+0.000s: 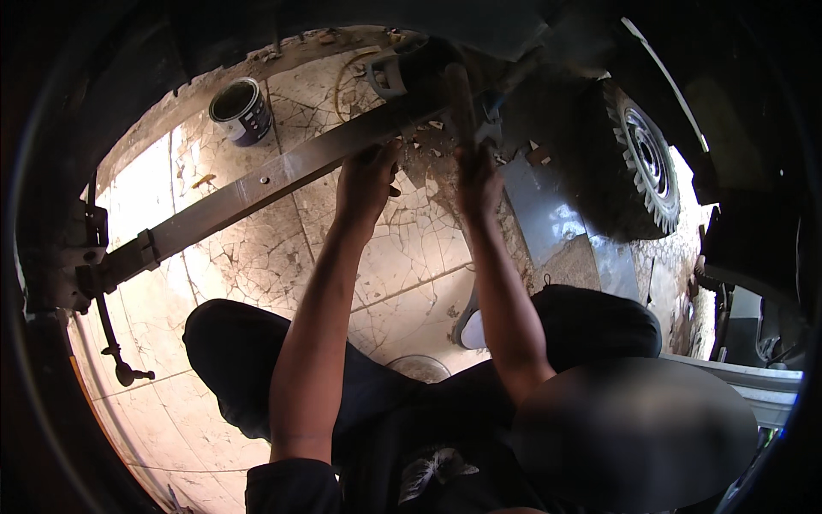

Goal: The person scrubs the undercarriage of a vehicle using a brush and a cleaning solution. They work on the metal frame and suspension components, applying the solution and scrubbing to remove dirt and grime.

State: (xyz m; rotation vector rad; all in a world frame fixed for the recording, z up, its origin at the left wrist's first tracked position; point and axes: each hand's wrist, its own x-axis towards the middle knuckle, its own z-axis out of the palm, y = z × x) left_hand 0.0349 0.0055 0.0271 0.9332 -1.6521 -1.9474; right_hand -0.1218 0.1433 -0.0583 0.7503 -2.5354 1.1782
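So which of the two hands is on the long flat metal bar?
The left hand grips the long flat metal bar. The right hand is instead closed around a wooden tool handle rising beside it.

Cracked tile floor (402,257) bears a paint can (241,110).

Open paint tin (241,110), knobby tyre (640,163), cracked tile floor (402,257)

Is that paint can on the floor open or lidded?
Open. The paint can stands upright on the cracked floor with no lid; its dark inside shows. How full it is, cannot tell.
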